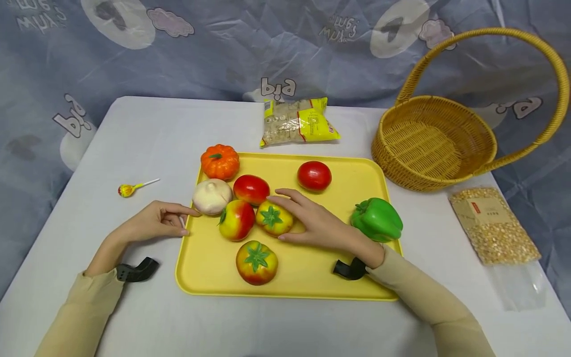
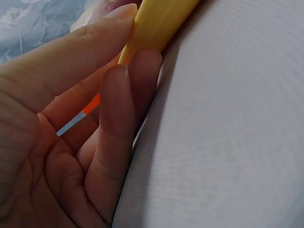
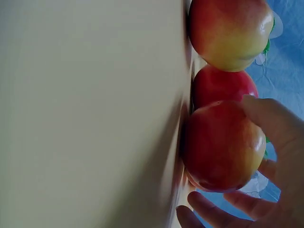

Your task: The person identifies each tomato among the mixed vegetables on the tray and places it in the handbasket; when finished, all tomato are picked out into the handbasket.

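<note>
A yellow tray (image 1: 214, 280) lies on the table. At its left rim, my left hand (image 1: 158, 221) pinches the edge between thumb and fingers. Behind those fingers, a thin pale stick with an orange part (image 2: 90, 105) shows in the left wrist view. My right hand (image 1: 312, 220) curves round a yellow-red toy tomato (image 1: 273, 218), thumb on one side and fingers on the other. A second such tomato (image 1: 256, 263) sits in front of it. Touching distance to its left are a red-yellow fruit (image 1: 236, 220), a dark red one (image 1: 251, 189) and a garlic bulb (image 1: 211, 197).
On the tray are also an orange pumpkin (image 1: 220, 162), a red fruit (image 1: 314, 176) and a green bell pepper (image 1: 376, 219). A wicker basket (image 1: 412, 173), a yellow snack bag (image 1: 299, 124), a bag of grains (image 1: 492, 225) and a lollipop (image 1: 127, 190) lie around it.
</note>
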`<state>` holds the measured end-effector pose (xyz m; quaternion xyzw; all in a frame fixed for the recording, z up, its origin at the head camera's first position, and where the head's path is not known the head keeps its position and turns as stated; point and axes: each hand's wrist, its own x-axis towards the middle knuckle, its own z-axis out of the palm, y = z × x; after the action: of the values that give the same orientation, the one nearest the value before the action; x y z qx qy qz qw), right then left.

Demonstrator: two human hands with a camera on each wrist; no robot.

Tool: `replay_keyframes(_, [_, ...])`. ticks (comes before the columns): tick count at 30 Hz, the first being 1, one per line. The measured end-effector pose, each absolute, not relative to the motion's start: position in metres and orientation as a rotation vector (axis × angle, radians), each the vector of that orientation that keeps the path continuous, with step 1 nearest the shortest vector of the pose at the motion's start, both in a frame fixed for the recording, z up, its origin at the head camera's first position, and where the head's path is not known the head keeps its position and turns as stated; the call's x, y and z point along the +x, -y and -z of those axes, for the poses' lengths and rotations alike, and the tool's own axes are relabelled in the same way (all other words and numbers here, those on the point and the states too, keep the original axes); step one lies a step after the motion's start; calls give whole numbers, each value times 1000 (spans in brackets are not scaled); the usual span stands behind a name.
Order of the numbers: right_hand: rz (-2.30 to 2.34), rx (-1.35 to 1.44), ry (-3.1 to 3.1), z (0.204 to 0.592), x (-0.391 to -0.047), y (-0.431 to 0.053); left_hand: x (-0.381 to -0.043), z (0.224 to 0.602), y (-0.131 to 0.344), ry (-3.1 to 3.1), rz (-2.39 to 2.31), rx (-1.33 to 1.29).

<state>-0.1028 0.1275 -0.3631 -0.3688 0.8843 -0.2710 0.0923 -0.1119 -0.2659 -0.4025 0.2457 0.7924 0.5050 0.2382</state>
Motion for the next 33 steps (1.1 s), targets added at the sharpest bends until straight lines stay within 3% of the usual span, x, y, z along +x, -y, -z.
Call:
replay_keyframes(16, [805, -1199, -2654, 363, -102, -128, -110, 405, 266, -2148, -1429, 681])
replay_keyframes(33, [898, -1162, -2757, 332, -92, -144, -109, 406, 266, -2207, -1393, 665])
